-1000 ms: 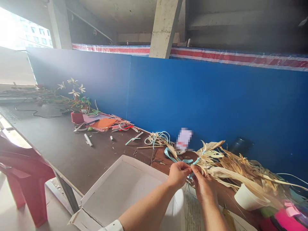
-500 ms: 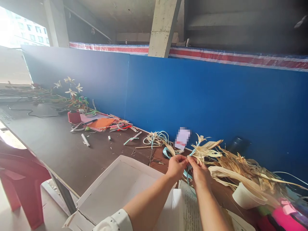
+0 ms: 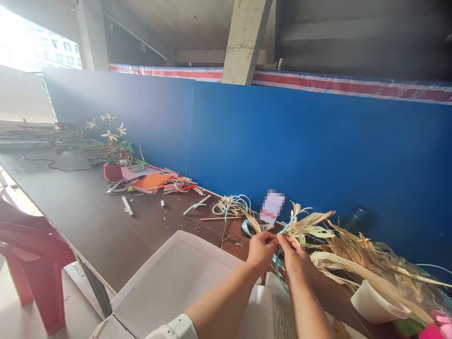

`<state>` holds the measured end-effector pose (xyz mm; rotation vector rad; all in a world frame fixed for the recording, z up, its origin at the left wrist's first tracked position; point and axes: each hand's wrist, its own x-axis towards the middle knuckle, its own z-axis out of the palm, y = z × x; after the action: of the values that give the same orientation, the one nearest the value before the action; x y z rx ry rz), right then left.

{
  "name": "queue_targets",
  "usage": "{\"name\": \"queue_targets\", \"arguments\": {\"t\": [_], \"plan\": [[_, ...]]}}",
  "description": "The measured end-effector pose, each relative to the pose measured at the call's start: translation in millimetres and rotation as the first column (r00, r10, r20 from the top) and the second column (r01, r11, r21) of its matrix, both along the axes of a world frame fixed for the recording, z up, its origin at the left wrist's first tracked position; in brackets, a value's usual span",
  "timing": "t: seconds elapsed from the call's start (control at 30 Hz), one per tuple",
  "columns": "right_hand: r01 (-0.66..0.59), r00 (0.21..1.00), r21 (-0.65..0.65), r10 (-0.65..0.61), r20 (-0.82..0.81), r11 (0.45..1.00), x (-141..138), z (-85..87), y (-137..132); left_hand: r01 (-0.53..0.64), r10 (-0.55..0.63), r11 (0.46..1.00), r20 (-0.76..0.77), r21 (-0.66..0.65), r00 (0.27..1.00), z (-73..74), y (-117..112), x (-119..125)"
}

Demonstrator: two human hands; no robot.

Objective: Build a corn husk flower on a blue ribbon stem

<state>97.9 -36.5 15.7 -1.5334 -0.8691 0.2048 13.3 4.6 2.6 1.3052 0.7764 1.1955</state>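
Note:
My left hand and my right hand meet fingertip to fingertip above the table, both closed in a pinch. Between them is a thin light-blue wrapped stem, tilted up to the right. At its upper end, pale dried husk petals spread out. A loop of light-blue ribbon hangs down between my wrists. My fingers hide the exact spot they grip. A roll of light-blue ribbon lies just behind my left hand.
A large white box lid lies under my left forearm. Dried husks and a white cup are at right. A phone leans on the blue partition. Paper scraps lie further left; a red chair stands beside the table.
The whole view has shifted slightly, so things appear a little further right. My hands stay pinched together at the stem, with only a slight shift of the fingers.

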Motion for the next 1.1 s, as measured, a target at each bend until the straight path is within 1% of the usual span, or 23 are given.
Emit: {"name": "queue_targets", "arguments": {"t": [0.1,0.23,0.33,0.43,0.67,0.87,1.0,1.1], "plan": [[-0.021,1.000,-0.089,0.020,-0.013,0.996,0,2.8,-3,-0.036,0.037,0.999,-0.049,0.035,0.998,1.5,-2,-2],[0.017,0.997,-0.124,-0.008,0.071,0.992,-1,10.7,-6,-0.080,0.085,0.994,-0.080,0.074,0.993,4.1,-3,-3],[0.016,0.996,-0.109,-0.006,0.092,0.994,-3,12.9,-7,-0.110,0.118,0.989,-0.083,0.101,0.989,4.6,-3,-2],[0.006,0.999,-0.102,-0.001,0.048,0.995,-5,12.7,-7,-0.147,0.157,0.980,-0.065,0.132,0.985,3.9,-4,-2],[0.021,0.999,-0.133,-0.024,-0.023,0.991,-11,13.7,-8,-0.226,0.239,0.956,-0.049,0.185,0.970,2.8,-5,-3],[0.039,0.998,-0.105,-0.044,-0.049,0.994,-15,16.0,-10,-0.202,0.214,0.962,-0.052,0.184,0.975,3.9,-8,-3],[0.064,0.997,-0.088,-0.067,-0.032,0.994,-14,14.2,-9,-0.211,0.232,0.951,-0.070,0.226,0.970,3.4,-9,-2],[0.076,0.997,-0.080,-0.077,-0.009,0.994,-11,12.0,-8,-0.218,0.252,0.938,-0.095,0.270,0.963,5.8,-10,-4]]}}
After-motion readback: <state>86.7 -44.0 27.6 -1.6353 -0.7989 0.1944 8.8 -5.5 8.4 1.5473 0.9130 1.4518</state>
